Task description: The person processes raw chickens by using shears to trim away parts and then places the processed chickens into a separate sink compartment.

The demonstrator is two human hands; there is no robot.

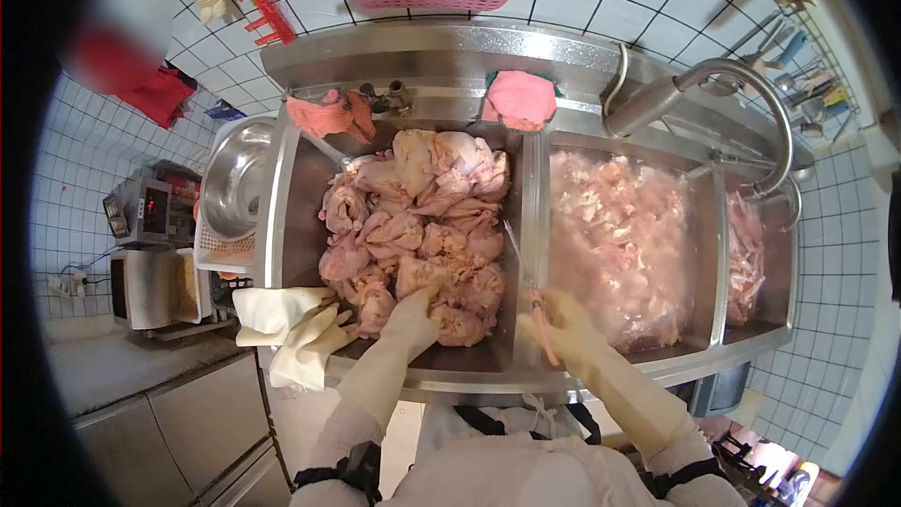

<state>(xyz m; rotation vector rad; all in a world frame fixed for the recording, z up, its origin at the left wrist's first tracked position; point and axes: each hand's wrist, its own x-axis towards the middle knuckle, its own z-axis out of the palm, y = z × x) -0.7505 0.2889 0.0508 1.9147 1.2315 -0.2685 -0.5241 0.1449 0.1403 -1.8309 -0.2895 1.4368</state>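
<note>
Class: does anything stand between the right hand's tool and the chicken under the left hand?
Nothing visible: the right hand holds the pink-handled tool over the divider, beside the chicken that the left hand touches.

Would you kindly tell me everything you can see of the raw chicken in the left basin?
The chicken is a heap of pale pink raw pieces with skin on, loosely piled. It fills most of the steel basin, from the back wall nearly to the front. The gloved left hand rests on its front pieces; the right hand, gripping a pink-handled tool, is clear of it.
</note>
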